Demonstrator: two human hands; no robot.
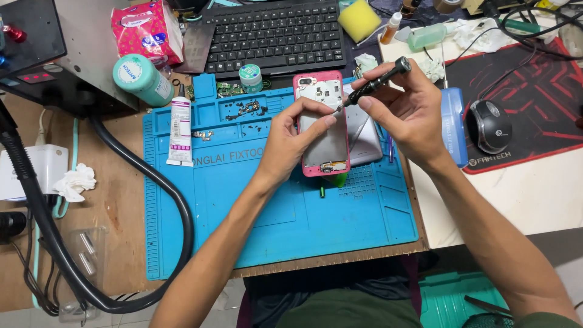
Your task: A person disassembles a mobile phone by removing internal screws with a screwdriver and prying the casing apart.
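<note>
My left hand (290, 141) grips the left edge of an opened pink phone (323, 124) whose bare inside faces up, held just above the blue work mat (243, 200). My right hand (407, 112) holds a black screwdriver (378, 81) slanted down, its tip touching the upper right part of the phone. A grey back cover (364, 143) lies on the mat under the phone's right side.
A white glue tube (180, 129), small screws and parts (246, 110) lie on the mat's upper trays. A black keyboard (273, 33), teal bottle (141, 79) and pink tissue pack (147, 30) sit behind. A black mouse (488, 126) rests on a mousepad at right. A thick black hose (152, 182) curves at left.
</note>
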